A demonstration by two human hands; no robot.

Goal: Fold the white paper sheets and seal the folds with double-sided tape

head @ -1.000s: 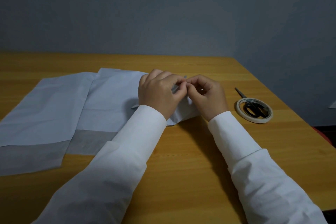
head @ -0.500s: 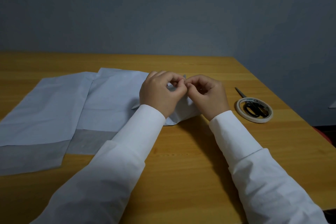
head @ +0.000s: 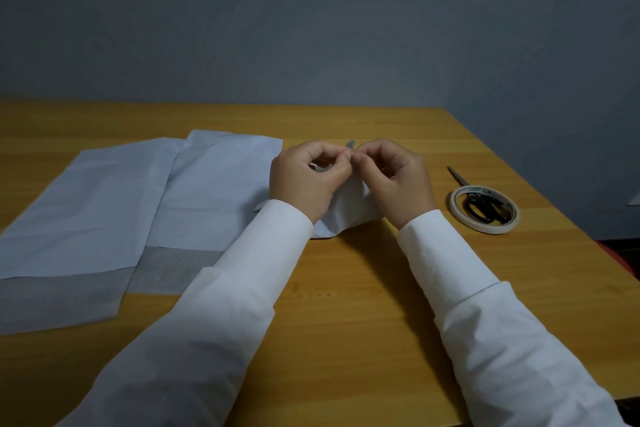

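Head view of a wooden table (head: 346, 288) set against a grey wall (head: 311, 28). The left hand (head: 304, 180) and the right hand (head: 398, 180) meet fingertip to fingertip above the middle of the table, both with fingers curled inward, pinching between them a small pale strip (head: 350, 146) whose tip stands up just above the fingers; whether this strip is tape or backing paper cannot be told. Beneath and between the two hands lies a folded white paper sheet (head: 346, 208), its near edge lifted slightly off the table and partly covered by the white sleeves (head: 242, 288). To the left, two further white paper sheets lie flat: the middle sheet (head: 214, 191), just beside the left hand, and the far-left sheet (head: 86, 212), which it overlaps along one long edge. Each shows a greyer, more translucent band along its near end. At the right, well apart from the hands, a roll of double-sided tape (head: 485, 215) lies flat on the table. The ring of the roll encloses the black handles of a pair of scissors (head: 485, 210), whose closed blades pass over the rim and point away toward the back left.
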